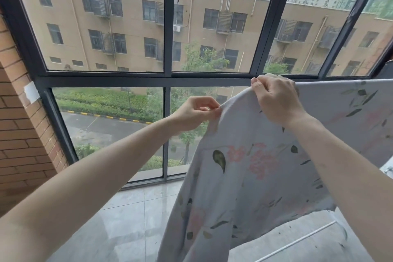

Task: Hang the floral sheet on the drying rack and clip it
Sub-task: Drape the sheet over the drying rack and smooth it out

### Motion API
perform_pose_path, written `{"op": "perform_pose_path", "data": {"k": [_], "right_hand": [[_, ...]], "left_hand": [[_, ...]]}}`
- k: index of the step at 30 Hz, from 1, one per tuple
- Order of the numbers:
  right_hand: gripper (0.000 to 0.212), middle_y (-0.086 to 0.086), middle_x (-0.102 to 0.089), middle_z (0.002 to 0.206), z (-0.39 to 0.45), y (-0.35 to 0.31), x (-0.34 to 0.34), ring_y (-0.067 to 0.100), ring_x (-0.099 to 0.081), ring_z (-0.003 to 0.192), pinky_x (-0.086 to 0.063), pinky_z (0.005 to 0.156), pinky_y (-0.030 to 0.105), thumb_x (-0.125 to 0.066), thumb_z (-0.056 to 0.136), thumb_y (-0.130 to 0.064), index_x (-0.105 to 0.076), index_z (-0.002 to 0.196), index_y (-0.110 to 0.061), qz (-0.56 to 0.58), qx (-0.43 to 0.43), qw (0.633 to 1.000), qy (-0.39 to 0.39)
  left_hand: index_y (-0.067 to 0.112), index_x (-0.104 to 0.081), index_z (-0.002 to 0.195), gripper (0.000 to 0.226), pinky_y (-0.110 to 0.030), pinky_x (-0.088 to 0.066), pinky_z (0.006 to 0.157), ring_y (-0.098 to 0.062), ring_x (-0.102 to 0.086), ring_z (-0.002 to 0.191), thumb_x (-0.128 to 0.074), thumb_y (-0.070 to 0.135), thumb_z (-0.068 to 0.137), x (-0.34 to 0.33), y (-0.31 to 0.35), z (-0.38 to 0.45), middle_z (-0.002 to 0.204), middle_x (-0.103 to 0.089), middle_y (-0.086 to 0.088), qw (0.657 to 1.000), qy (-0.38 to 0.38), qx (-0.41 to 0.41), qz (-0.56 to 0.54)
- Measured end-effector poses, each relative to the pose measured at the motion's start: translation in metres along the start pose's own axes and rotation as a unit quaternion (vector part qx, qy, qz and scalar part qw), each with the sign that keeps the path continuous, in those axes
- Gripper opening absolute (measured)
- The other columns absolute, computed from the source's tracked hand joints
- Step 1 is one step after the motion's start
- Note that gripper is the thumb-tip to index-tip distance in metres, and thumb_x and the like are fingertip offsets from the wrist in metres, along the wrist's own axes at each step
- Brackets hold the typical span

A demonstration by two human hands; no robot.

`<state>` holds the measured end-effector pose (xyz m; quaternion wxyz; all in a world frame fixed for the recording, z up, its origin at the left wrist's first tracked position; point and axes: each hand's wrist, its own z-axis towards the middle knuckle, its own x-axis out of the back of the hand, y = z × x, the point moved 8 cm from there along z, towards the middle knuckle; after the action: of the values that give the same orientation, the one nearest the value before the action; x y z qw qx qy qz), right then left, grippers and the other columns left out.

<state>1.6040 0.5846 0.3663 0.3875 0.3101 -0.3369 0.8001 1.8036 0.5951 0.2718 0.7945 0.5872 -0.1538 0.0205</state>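
The floral sheet [255,166] is held up before the window [168,78], draping down right of centre toward the tiled floor [127,219]; the left hand [195,112] pinches its top edge, the right hand [274,100] grips the same edge just beside it; the rack itself I cannot make out; this looks like spreading the edge; next, laying it over a rail, then clipping.

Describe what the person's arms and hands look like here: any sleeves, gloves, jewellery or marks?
Both forearms are bare as far as the frame shows, with no sleeves in view. The left hand and right hand wear no gloves, rings, watch or bracelet that can be seen. A few small dark specks show on the right forearm.
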Motion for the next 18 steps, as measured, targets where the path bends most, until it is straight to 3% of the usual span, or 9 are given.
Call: {"op": "perform_pose_path", "data": {"k": [3,5,7,9,10,14,18], "right_hand": [[0.045,-0.011,-0.047,0.070,-0.004,-0.005,-0.003,0.023,-0.047,0.083,-0.026,0.085,0.032,-0.034,0.101,-0.043,-0.037,0.062,-0.022,0.000,0.007,1.000,0.003],[0.045,-0.012,-0.047,0.070,-0.003,-0.006,-0.003,0.020,-0.046,0.083,-0.027,0.086,0.033,-0.034,0.102,-0.042,-0.037,0.061,-0.024,0.005,0.016,1.000,0.007],[0.045,-0.012,-0.048,0.070,-0.006,-0.005,-0.004,0.019,-0.046,0.083,-0.027,0.087,0.032,-0.033,0.102,-0.045,-0.038,0.062,-0.024,0.002,0.028,1.000,0.010],[0.045,-0.012,-0.047,0.070,-0.003,-0.001,0.000,0.019,-0.046,0.083,-0.024,0.087,0.031,-0.031,0.101,-0.048,-0.037,0.063,-0.024,0.000,0.037,0.999,0.024],[0.045,-0.012,-0.047,0.070,-0.004,0.000,0.000,0.019,-0.046,0.083,-0.024,0.087,0.030,-0.030,0.101,-0.049,-0.037,0.063,-0.025,0.001,0.039,0.999,0.025],[0.045,-0.012,-0.048,0.067,-0.001,0.004,0.005,0.017,-0.047,0.080,-0.027,0.085,0.033,-0.033,0.101,-0.051,-0.036,0.062,-0.028,0.004,0.063,0.997,0.040],[0.048,-0.010,-0.044,0.054,0.004,0.007,0.009,0.016,-0.047,0.066,-0.038,0.077,0.039,-0.043,0.100,-0.050,-0.035,0.057,-0.030,0.033,0.061,0.996,0.052]], "left_hand": [[0.021,-0.075,0.081,0.014,-0.027,-0.051,0.079,-0.013,-0.063,0.079,-0.074,0.016,0.094,0.025,0.007,0.006,0.081,-0.071,0.005,0.993,0.094,-0.029,-0.071],[0.020,-0.072,0.078,0.019,-0.023,-0.049,0.074,-0.009,-0.061,0.072,-0.072,0.013,0.095,0.023,0.008,0.013,0.077,-0.068,0.007,0.991,0.106,-0.022,-0.083],[0.013,-0.072,0.083,0.017,-0.026,-0.048,0.076,-0.010,-0.059,0.073,-0.066,0.008,0.098,-0.001,-0.003,0.014,0.078,-0.066,0.003,0.999,0.006,0.029,-0.014],[0.003,-0.072,0.095,0.016,-0.030,-0.052,0.079,-0.012,-0.061,0.080,-0.056,0.002,0.096,-0.025,-0.009,0.015,0.085,-0.067,-0.008,0.984,-0.125,0.084,0.095],[0.000,-0.072,0.099,0.018,-0.032,-0.054,0.082,-0.013,-0.063,0.083,-0.055,0.003,0.096,-0.024,-0.005,0.018,0.089,-0.069,-0.012,0.980,-0.134,0.087,0.121],[0.013,-0.073,0.106,0.015,-0.039,-0.057,0.091,-0.011,-0.071,0.095,-0.061,0.007,0.099,-0.004,0.044,0.040,0.104,-0.075,0.003,0.998,-0.005,-0.008,0.055],[0.006,-0.069,0.126,0.033,-0.046,-0.055,0.096,-0.022,-0.068,0.105,-0.048,-0.003,0.102,-0.033,0.045,0.051,0.123,-0.070,-0.017,0.986,-0.146,-0.012,0.080]]}}
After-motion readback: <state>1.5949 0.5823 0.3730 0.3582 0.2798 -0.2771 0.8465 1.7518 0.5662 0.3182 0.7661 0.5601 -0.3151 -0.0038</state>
